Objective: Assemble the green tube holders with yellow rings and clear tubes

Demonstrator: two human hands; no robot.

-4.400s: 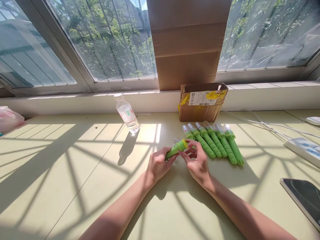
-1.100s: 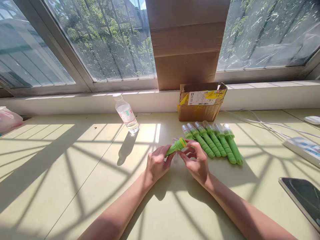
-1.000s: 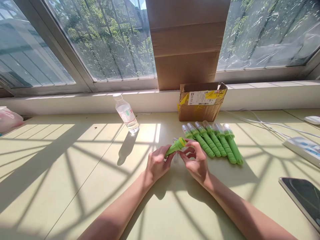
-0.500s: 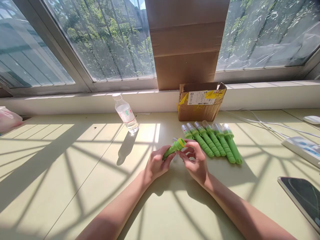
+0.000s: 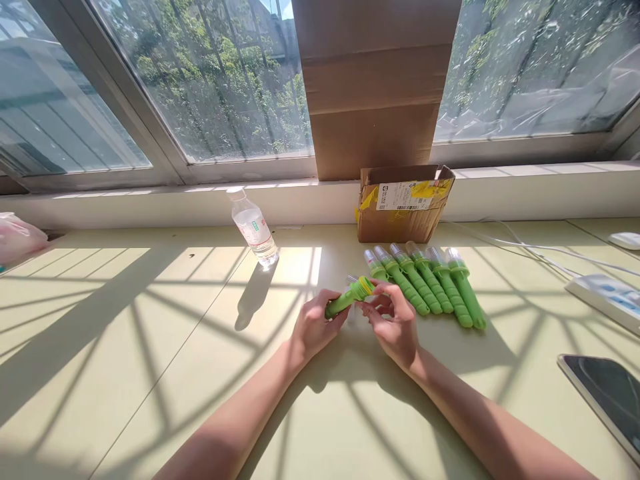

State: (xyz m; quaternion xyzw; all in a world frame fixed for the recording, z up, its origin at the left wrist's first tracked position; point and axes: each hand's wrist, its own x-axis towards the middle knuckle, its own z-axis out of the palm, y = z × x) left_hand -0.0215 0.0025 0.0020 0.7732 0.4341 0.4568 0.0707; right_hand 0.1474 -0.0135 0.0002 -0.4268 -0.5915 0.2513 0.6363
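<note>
My left hand [image 5: 315, 322] is closed around a green torch-shaped handle [image 5: 345, 301], held tilted with its wider yellow-rimmed end up and to the right. At that end, my right hand [image 5: 393, 320] pinches the rim between thumb and fingers; whether something small is also between them is hidden. Behind the handle a bit of clear plastic [image 5: 352, 279] shows, mostly covered. To the right of my right hand lie several green handles with clear caps [image 5: 440, 283], side by side in a slanted row, some with spiral ridges.
An open cardboard box [image 5: 400, 207] with a label and yellow tape stands against the sill. A water bottle [image 5: 254, 230] is at the back left. On the right are a phone [image 5: 607, 393], a power strip [image 5: 603, 300] and white cables [image 5: 530, 247]. A pinkish bag [image 5: 20, 237] sits far left.
The handle has turned very slightly in my hands, and my right fingers have shifted a little at its rim. Everything else stays put apart from a small shift of the view.
</note>
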